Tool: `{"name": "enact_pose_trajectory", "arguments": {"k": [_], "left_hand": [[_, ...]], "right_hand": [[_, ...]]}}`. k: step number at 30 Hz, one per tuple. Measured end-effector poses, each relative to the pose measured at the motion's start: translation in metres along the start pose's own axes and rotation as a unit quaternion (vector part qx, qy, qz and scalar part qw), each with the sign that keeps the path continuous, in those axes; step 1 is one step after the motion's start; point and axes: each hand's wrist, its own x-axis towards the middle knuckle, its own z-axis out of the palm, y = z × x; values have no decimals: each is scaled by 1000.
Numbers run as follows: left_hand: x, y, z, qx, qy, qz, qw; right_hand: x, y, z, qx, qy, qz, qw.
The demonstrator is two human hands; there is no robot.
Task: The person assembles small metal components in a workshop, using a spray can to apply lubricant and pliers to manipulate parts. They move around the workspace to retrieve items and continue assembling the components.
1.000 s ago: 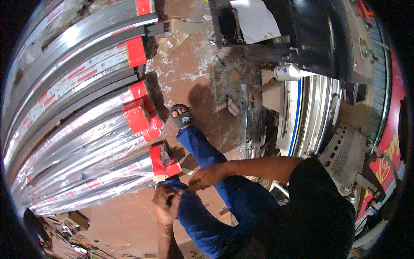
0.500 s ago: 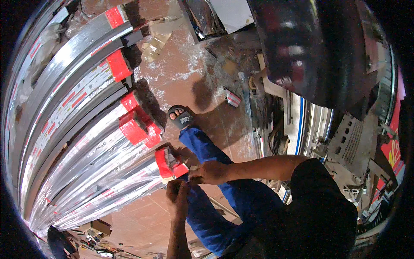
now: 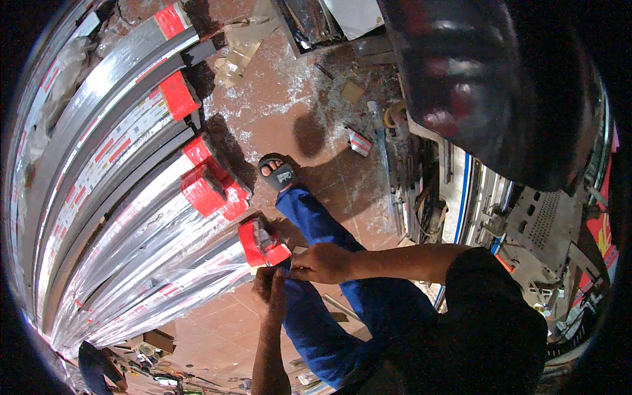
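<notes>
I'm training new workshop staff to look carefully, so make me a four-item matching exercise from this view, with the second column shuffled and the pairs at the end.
Column one
1. Right hand
2. Trousers
3. Bundle-end wraps
4. Metal plate

Column two
A. Pierced with holes, at the picture's right side
B. Red
C. Curled close to the left hand
D. Blue

Pairs: 1-C, 2-D, 3-B, 4-A

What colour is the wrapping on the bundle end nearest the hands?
The end wrapping is mostly red, seen best in the head view.
</notes>
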Motion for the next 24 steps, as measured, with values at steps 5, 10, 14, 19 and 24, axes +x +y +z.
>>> {"name": "enact_pose_trajectory", "arguments": {"k": [5, 10, 14, 19, 24], "left_hand": [[-1, 0, -5, -64, -54, -69, 994], [-4, -3, 2, -91, -11, -35, 995], [-5, -9, 5, -97, -11, -45, 994], [-8, -16, 6, -101, -11, -57, 993], [-8, -24, 7, -103, -13, -95, 990]], "right_hand": [[17, 6, -37, 121, 11, -74, 990], [67, 33, -188, 149, 480, 92, 860], [91, 36, -281, 283, 627, 2, 725], [105, 38, -307, 272, 681, 15, 679], [98, 39, -312, 241, 681, -32, 690]]}}
